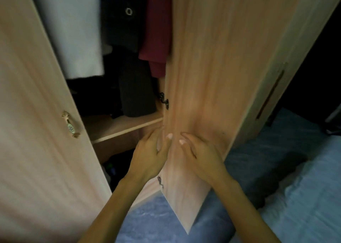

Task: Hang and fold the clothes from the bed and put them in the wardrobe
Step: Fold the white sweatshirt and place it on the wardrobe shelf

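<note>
The left hand (153, 150) and right hand (201, 156) lie flat on the right door (212, 67), one on each side of its near edge. Fingers on both are straight and slightly spread, and neither holds anything. The left fingertips touch the edge and inner side, while the right palm rests on the outer face. Just above the left hand, a black hinge (164, 100) sits on the door's inner side.

I cannot tell whether the door is being swung out or in. Either way, the move goes best as a flat push with both palms, low on the panel. The left fingers should stay clear of the hinge side, where they could be caught.

Beyond the hands is a shelf (120, 126) of the wardrobe (118, 146) with a dark bundle (136, 91) on it. Above it hang a maroon top (156, 30), a dark garment (127, 25) and a white one (73, 30). The left door (27, 113) stands open, its handle (71, 124) facing out.

The bed (304, 196) lies to the right, just beside the wardrobe. A dark shape (273, 176) on it may be clothing or shadow.
</note>
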Action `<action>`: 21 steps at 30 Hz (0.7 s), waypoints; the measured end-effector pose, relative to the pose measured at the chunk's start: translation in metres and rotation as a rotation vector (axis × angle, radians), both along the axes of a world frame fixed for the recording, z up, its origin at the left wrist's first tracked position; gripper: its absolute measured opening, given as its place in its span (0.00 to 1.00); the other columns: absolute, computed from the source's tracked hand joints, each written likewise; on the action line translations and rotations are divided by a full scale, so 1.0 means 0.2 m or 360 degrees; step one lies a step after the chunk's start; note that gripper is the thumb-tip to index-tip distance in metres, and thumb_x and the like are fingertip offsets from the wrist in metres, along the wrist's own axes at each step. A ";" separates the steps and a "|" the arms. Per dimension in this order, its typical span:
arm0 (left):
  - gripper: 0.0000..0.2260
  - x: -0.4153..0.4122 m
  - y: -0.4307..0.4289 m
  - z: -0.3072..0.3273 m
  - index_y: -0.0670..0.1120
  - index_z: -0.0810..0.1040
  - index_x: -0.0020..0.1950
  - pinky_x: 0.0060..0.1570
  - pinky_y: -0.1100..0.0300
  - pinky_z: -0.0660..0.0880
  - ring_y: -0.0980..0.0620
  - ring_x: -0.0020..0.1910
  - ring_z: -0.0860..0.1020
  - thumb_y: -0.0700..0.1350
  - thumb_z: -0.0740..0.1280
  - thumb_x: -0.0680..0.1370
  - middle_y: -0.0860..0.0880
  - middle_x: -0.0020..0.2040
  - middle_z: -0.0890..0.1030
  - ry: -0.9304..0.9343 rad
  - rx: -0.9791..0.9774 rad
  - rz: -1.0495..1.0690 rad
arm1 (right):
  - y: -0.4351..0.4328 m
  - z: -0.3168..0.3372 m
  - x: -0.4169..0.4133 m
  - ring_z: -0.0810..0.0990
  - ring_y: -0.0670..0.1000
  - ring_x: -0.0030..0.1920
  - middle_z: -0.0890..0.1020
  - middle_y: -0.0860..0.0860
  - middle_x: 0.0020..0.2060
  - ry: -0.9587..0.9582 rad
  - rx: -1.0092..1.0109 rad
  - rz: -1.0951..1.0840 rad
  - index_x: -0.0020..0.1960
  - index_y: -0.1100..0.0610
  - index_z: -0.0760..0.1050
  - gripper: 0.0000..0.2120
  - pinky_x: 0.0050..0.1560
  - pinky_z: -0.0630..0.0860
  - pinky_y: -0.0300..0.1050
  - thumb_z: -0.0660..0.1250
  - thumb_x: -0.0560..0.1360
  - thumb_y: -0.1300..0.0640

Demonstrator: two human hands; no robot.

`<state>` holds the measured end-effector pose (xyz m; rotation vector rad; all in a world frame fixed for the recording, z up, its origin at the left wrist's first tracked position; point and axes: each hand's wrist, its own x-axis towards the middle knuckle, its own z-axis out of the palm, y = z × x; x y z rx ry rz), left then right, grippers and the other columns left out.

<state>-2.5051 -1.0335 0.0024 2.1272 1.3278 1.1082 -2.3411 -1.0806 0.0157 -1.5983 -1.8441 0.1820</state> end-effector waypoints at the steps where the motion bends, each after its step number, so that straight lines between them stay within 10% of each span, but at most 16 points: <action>1: 0.22 0.10 -0.03 0.00 0.52 0.71 0.68 0.59 0.70 0.67 0.61 0.60 0.72 0.62 0.54 0.80 0.56 0.65 0.74 0.0002 -0.0032 -0.0035 | -0.05 0.00 0.09 0.81 0.51 0.47 0.83 0.52 0.50 -0.0013 0.0034 -0.0017 0.63 0.55 0.75 0.15 0.49 0.77 0.49 0.58 0.80 0.50; 13: 0.30 0.81 -0.20 0.12 0.52 0.70 0.70 0.66 0.53 0.68 0.56 0.65 0.71 0.67 0.49 0.76 0.54 0.68 0.73 0.0118 -0.0049 -0.0006 | -0.07 0.13 0.83 0.72 0.52 0.64 0.70 0.53 0.68 0.0120 0.0033 -0.0325 0.75 0.55 0.57 0.32 0.61 0.70 0.47 0.52 0.78 0.37; 21: 0.27 0.82 -0.10 0.18 0.53 0.69 0.70 0.65 0.56 0.68 0.57 0.65 0.70 0.66 0.50 0.78 0.54 0.68 0.72 0.0246 0.0005 0.0105 | 0.16 0.10 0.76 0.76 0.45 0.37 0.76 0.47 0.40 0.0373 -0.0011 -0.0147 0.51 0.50 0.64 0.17 0.33 0.69 0.39 0.56 0.77 0.36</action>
